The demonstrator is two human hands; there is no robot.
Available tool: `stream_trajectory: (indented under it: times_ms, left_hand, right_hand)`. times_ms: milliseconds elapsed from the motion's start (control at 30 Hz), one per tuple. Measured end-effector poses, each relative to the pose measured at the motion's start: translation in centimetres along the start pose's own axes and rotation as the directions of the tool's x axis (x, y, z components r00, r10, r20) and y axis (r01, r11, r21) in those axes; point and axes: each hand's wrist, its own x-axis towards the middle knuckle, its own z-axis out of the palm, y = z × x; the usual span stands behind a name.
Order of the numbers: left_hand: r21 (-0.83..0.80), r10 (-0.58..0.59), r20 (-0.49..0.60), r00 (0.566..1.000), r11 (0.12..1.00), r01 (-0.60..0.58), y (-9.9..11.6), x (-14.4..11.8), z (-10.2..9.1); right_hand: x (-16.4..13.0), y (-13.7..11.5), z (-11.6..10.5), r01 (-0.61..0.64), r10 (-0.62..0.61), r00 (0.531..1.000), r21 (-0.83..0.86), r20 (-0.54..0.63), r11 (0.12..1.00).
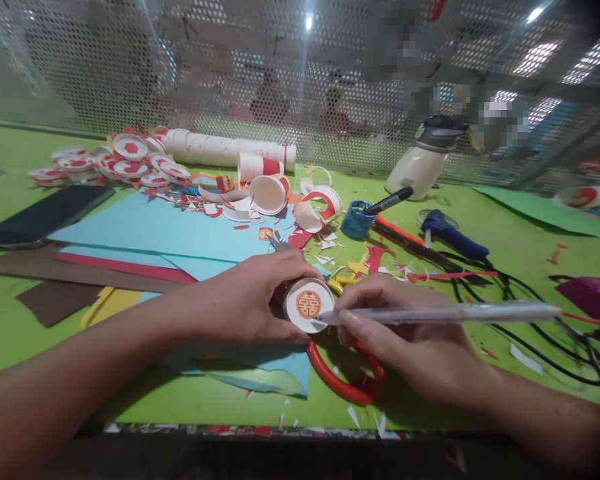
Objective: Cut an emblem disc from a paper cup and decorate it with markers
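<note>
My left hand (pixel 250 300) is closed around a small paper cup (pixel 293 319), its white round end facing me. A red-and-gold emblem (pixel 309 305) sits on that end. In my right hand (pixel 405 333) is a slim whitish pen (pixel 445 313), lying nearly level with its tip at the lower right of the emblem. Just below the cup, the red handle of a pair of scissors (pixel 347 387) shows; the rest of it is partly hidden by my hands. Blue sheets of paper (pixel 145 227) lie under and behind my left hand.
Cut cups (pixel 269 195) and paper scraps lie behind my hands. A stack of white cups (pixel 220 148) stretches along the back. Further right are a blue pot (pixel 357 221) with a marker, a blue glue gun (pixel 455 235), black cable (pixel 540 280) and a cream bottle (pixel 417 163). A phone (pixel 45 213) lies left.
</note>
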Motion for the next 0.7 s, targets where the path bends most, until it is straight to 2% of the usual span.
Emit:
stream_trajectory:
  times_ms: [133, 267, 700]
  left_hand:
    - [-0.038, -0.005, -0.001, 1.0, 0.999, 0.005, -0.36, -0.03, 0.13]
    - [-0.111, -0.067, 0.022, 0.998, 0.991, 0.069, -0.68, -0.19, 0.27]
    - [-0.067, -0.068, 0.011, 0.998, 0.995, 0.069, -0.38, -0.21, 0.2]
  right_hand:
    - [-0.14, 0.05, -0.03, -0.006, 0.007, 1.0, -0.065, 0.022, 0.998]
    - [-0.26, -0.2, 0.0, -0.048, 0.051, 0.998, -0.116, 0.023, 0.992]
    - [-0.33, 0.38, 0.33, -0.129, 0.13, 0.991, -0.037, 0.024, 0.991]
